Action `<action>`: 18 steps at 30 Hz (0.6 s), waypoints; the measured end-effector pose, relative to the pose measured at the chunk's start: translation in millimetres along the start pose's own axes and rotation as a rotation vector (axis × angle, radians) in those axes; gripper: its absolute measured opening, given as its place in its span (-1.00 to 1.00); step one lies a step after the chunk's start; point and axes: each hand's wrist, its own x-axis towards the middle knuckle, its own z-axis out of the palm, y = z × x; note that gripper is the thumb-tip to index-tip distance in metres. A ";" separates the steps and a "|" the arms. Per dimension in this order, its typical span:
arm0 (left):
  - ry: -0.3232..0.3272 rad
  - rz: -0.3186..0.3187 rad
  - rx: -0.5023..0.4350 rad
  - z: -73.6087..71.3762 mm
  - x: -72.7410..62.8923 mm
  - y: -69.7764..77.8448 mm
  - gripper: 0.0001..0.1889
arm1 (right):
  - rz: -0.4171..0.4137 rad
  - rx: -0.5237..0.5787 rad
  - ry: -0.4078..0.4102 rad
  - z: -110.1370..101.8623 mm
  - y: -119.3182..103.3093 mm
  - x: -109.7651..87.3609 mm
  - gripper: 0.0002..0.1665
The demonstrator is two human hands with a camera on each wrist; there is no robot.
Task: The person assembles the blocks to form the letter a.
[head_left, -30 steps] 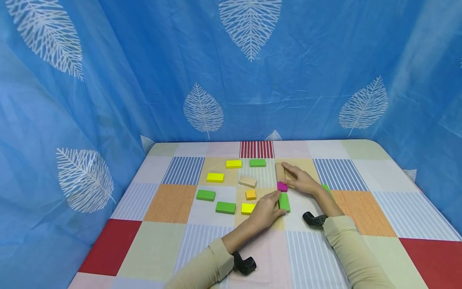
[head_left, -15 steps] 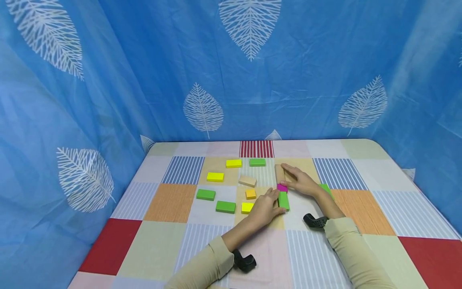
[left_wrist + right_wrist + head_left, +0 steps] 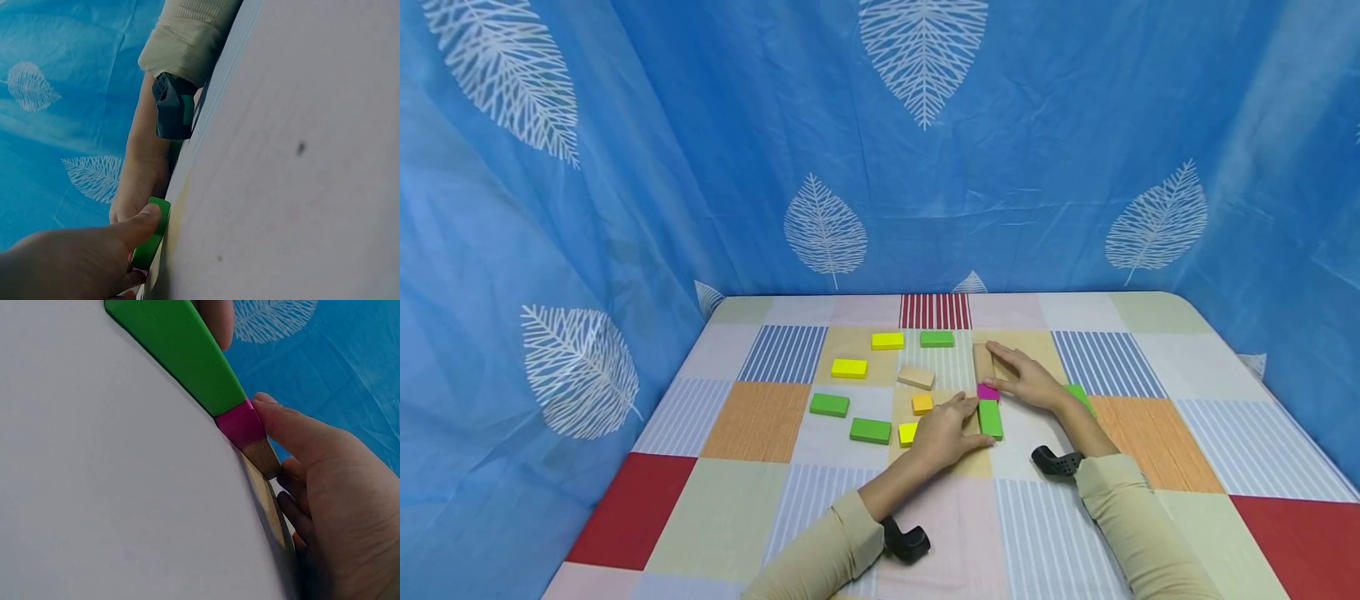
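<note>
In the head view a green block, a magenta block and a plain wooden block lie end to end in a row on the table. My left hand holds the green block, its thumb on the near end and its fingers along the left side. My right hand grips the wooden block, fingers at its far end. The right thumb touches the magenta block, as the right wrist view shows. In the left wrist view the left thumb presses the end of the green block.
Left of the row lie loose blocks: yellow, green, orange, plain wood and several more. A yellow block is partly behind the left hand. Another green block lies beyond the right wrist.
The wooden and magenta blocks have slid slightly nearer, toward the green block. My left hand has shifted a little to the left and covers more of the yellow block.
</note>
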 end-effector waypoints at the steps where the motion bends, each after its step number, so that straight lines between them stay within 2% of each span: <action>1: 0.004 0.002 0.000 0.5 0.0 -0.2 -0.29 | 0.001 -0.003 -0.001 -0.1 -0.1 0.2 -0.12; 9: 0.004 -0.011 -0.034 0.5 0.6 -0.7 -0.30 | -0.007 0.005 0.013 -0.4 -0.7 1.0 -0.11; 18: 0.007 -0.020 -0.019 1.9 -0.9 -1.9 -0.29 | 0.005 0.008 0.013 1.5 0.6 0.3 -0.10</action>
